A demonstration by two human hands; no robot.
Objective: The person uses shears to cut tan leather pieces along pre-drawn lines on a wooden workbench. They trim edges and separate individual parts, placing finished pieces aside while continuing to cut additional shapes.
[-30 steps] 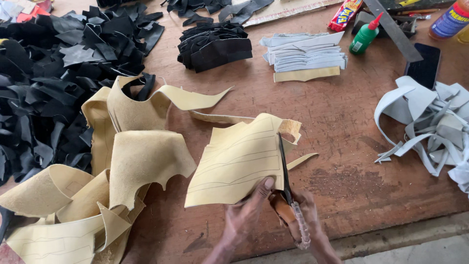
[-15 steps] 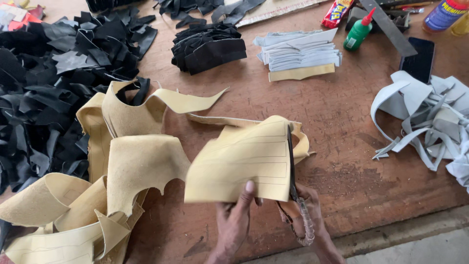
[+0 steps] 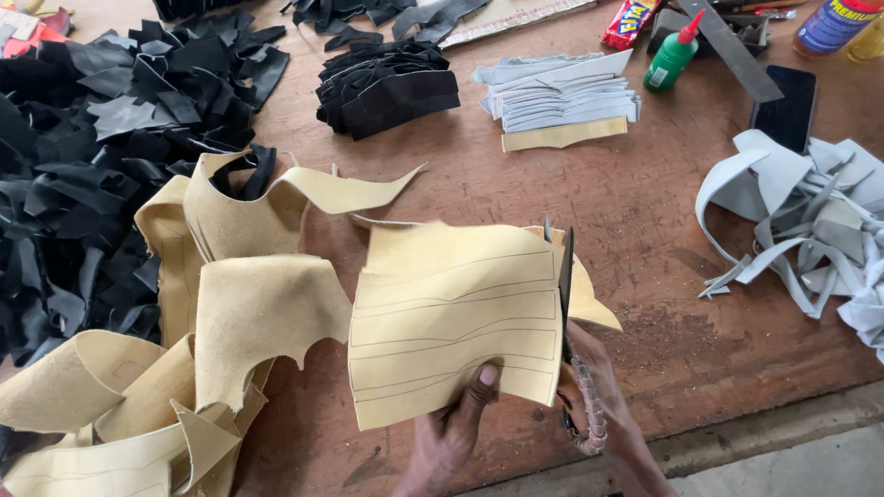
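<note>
Above the wooden table [image 3: 645, 212], a tan leather piece [image 3: 451, 322] marked with curved pencil lines is pinched by the left hand [image 3: 451, 433]; the right hand [image 3: 603, 405] grips scissors [image 3: 565, 304] along its edge.

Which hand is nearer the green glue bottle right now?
Right. The right hand works the scissors, below the green glue bottle; the left hand grips the tan sheet farther left.
</note>
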